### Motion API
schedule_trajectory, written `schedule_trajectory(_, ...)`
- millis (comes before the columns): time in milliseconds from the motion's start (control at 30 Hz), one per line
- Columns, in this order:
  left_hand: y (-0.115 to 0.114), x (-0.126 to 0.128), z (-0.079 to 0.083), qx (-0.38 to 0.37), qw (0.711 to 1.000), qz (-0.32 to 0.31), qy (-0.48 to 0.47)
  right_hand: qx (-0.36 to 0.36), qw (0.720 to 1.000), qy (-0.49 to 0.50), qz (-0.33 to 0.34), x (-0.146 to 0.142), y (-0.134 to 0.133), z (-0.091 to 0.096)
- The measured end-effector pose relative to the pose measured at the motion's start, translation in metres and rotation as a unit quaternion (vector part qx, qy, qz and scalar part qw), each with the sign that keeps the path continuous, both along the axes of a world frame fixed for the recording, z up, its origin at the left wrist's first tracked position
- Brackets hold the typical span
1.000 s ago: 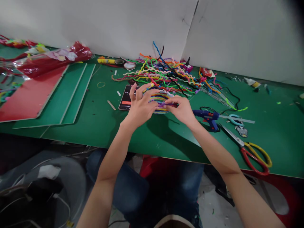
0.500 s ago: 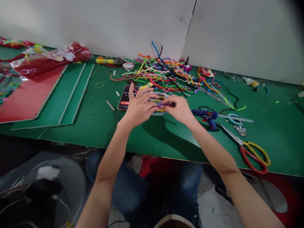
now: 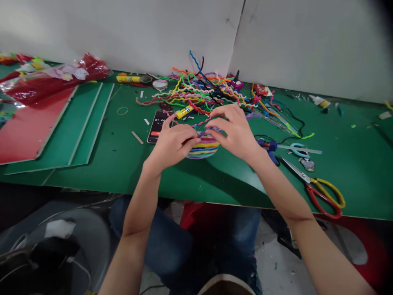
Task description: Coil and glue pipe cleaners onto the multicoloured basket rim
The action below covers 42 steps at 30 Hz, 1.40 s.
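Note:
A rounded piece striped with rows of coloured pipe cleaners point(image 3: 202, 150) is held just above the green table, its upper part hidden behind my fingers. My left hand point(image 3: 175, 143) pinches the piece's upper left edge, where a purple pipe cleaner point(image 3: 202, 134) runs. My right hand point(image 3: 235, 130) has thumb and fingertips closed at the other end of that purple strand, its remaining fingers curled above. A pink pipe cleaner strand point(image 3: 201, 123) shows behind the piece, between the two hands. Beyond my left fingers lies a phone point(image 3: 155, 126) with a timer on its screen.
Behind my hands lies a heap of loose pipe cleaners point(image 3: 196, 92) with a yellow glue stick point(image 3: 184, 112). A blue glue gun point(image 3: 268, 145) and scissors point(image 3: 322, 192) are at right. Green boards point(image 3: 92, 123), a red board point(image 3: 37, 131) and a plastic-wrapped bundle point(image 3: 61, 82) occupy the left.
The striped piece has tilted so more of its face shows. My right hand has risen slightly with its fingers lifted, and my left fingers have curled in. The view has shifted a little.

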<state>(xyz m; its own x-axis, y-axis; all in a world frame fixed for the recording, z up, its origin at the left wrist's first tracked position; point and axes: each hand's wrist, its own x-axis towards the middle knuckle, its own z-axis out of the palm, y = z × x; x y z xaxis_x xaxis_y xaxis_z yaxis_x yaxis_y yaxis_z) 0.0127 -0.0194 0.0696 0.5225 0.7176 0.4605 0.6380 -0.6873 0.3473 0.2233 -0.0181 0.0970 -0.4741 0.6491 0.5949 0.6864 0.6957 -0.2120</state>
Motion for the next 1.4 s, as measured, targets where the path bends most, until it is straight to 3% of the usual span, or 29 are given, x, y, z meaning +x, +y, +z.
schedule_trajectory(100, 0.002, 0.002, 0.0, 0.013, 1.0, 0.022, 0.014, 0.096, 0.994, 0.005, -0.06, 0.018, -0.02, -0.017)
schedule_trajectory(200, 0.002, 0.004, -0.001, 0.028, 0.999, 0.024, 0.024, 0.156, 0.982, 0.041, -0.1, 0.051, -0.061, -0.042)
schedule_trajectory(267, 0.002, 0.005, -0.002, 0.038, 0.999, 0.023, 0.025, 0.173, 0.97, 0.035, -0.166, 0.077, -0.089, -0.059)
schedule_trajectory(400, 0.002, 0.006, -0.005, 0.047, 0.999, 0.017, 0.015, 0.075, 0.901, 0.084, -0.418, 0.125, -0.112, -0.083)
schedule_trajectory(467, 0.001, 0.006, -0.005, 0.049, 0.999, 0.016, 0.012, -0.014, 0.88, 0.097, -0.465, 0.142, -0.104, -0.09)
schedule_trajectory(600, 0.001, 0.006, -0.004, 0.05, 0.998, 0.015, 0.021, -0.211, 0.903, 0.057, -0.37, 0.159, -0.064, -0.097)
schedule_trajectory(667, 0.002, 0.006, -0.003, 0.05, 0.998, 0.012, 0.027, -0.31, 0.89, 0.056, -0.329, 0.16, -0.047, -0.098)
schedule_trajectory(733, 0.002, 0.006, -0.003, 0.052, 0.998, 0.009, 0.034, -0.355, 0.872, 0.079, -0.327, 0.156, -0.037, -0.097)
schedule_trajectory(800, 0.003, 0.005, -0.004, 0.056, 0.998, 0.011, 0.04, -0.342, 0.871, 0.146, -0.322, 0.147, -0.036, -0.093)
schedule_trajectory(900, 0.003, 0.005, -0.005, 0.06, 0.997, 0.016, 0.042, -0.329, 0.865, 0.29, -0.244, 0.128, -0.046, -0.081)
schedule_trajectory(967, 0.004, 0.006, -0.005, 0.059, 0.997, 0.019, 0.042, -0.351, 0.851, 0.335, -0.199, 0.112, -0.053, -0.069)
schedule_trajectory(1067, 0.004, 0.008, -0.005, 0.057, 0.997, 0.02, 0.041, -0.391, 0.846, 0.317, -0.174, 0.089, -0.056, -0.052)
schedule_trajectory(1167, 0.003, 0.01, -0.006, 0.056, 0.998, 0.015, 0.034, -0.381, 0.863, 0.287, -0.17, 0.07, -0.05, -0.043)
schedule_trajectory(1400, 0.002, 0.011, -0.007, 0.065, 0.997, 0.01, 0.037, -0.331, 0.894, 0.274, -0.127, 0.048, -0.039, -0.049)
